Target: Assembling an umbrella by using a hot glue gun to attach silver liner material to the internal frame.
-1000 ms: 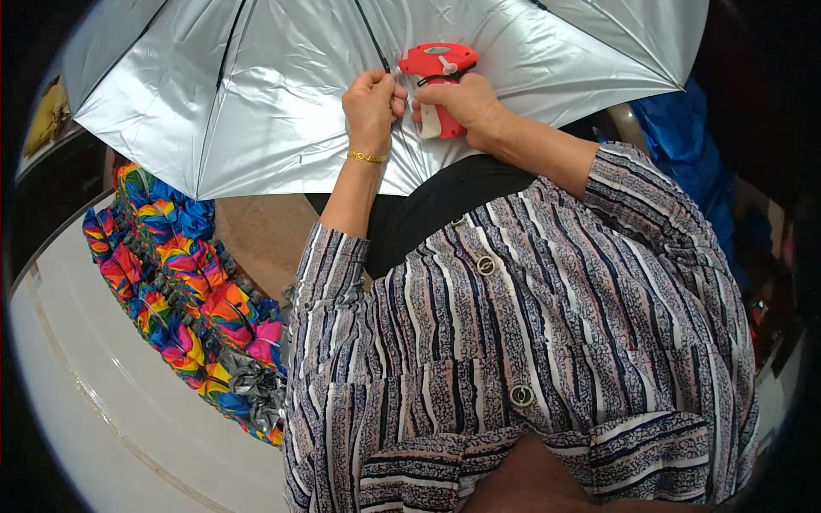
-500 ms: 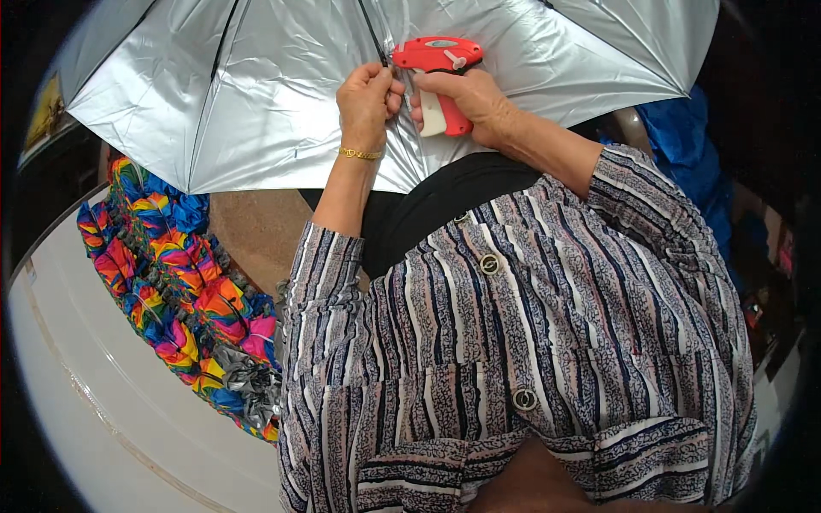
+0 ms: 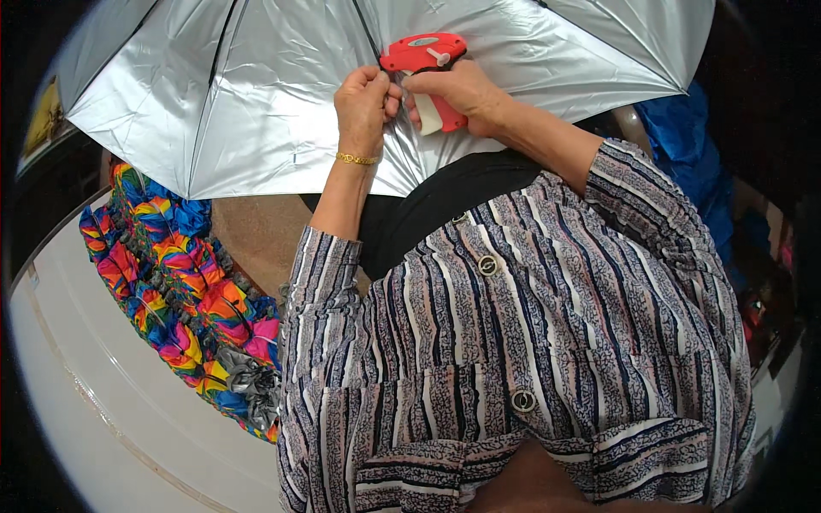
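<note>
A silver umbrella canopy (image 3: 282, 111) is spread open across my lap, its black ribs running up and away. At one black rib (image 3: 366, 26), my left hand (image 3: 361, 107) is closed in a pinch, thumb and fingertips together on the rib's lower end. My right hand (image 3: 469, 96) is wrapped round the grip of a red tagging gun (image 3: 421, 51) with a white trigger. The gun's nose points left and meets the rib just above my left fingertips. Its needle tip is not visible, and my fingers hide part of the trigger.
Folded rainbow-coloured umbrellas (image 3: 184, 265) lie in rows to the left, beside a white curved surface (image 3: 103, 368). Near them a silver-grey bundle (image 3: 248, 376) touches my sleeve. Blue plastic sheeting (image 3: 676, 145) hangs at the right, next to the canopy's corner.
The tagging gun and my right hand have shifted slightly left, bringing the nose up to the rib. My left hand keeps its pinch and has barely moved.
</note>
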Available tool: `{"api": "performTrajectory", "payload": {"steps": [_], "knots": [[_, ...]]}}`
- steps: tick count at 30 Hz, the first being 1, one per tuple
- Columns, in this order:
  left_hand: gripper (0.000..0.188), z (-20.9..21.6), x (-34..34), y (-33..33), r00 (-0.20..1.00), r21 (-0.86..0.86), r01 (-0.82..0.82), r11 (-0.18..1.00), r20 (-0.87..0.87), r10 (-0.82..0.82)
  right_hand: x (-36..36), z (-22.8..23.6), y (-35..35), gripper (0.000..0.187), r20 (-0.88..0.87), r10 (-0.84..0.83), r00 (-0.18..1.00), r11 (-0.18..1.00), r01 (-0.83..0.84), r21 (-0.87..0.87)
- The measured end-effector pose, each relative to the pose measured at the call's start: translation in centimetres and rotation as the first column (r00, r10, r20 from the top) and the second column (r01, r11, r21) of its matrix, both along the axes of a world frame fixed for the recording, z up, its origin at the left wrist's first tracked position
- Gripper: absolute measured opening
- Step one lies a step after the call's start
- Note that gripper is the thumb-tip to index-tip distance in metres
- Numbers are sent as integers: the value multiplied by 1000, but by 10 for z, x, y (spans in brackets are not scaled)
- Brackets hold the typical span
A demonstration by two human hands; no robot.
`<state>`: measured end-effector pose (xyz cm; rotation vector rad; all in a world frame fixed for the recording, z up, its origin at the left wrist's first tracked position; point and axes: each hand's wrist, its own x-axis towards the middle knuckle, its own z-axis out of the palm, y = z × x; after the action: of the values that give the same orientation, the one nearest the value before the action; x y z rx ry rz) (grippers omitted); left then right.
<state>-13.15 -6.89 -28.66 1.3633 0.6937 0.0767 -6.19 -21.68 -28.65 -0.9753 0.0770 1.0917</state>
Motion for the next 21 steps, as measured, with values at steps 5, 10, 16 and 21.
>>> {"api": "performTrajectory", "payload": {"steps": [5, 10, 16, 21], "knots": [[12, 2, 2, -3, 999, 77, -33, 996, -33, 35, 11, -3, 3, 15, 42, 87, 995, 996, -86, -22], [11, 13, -1, -5, 990, 150, -23, 988, -131, 43, 15, -4, 6, 12, 61, 125, 990, 992, -123, -35], [12, 19, 12, 0, 954, 290, 207, 934, -272, -127, 17, 16, -4, 9, 100, 117, 988, 979, -97, -181], [15, 34, 45, 35, 908, 502, 382, 776, -360, -215, 46, 40, -10, 22, 122, -81, 989, 991, 93, -99]]}}
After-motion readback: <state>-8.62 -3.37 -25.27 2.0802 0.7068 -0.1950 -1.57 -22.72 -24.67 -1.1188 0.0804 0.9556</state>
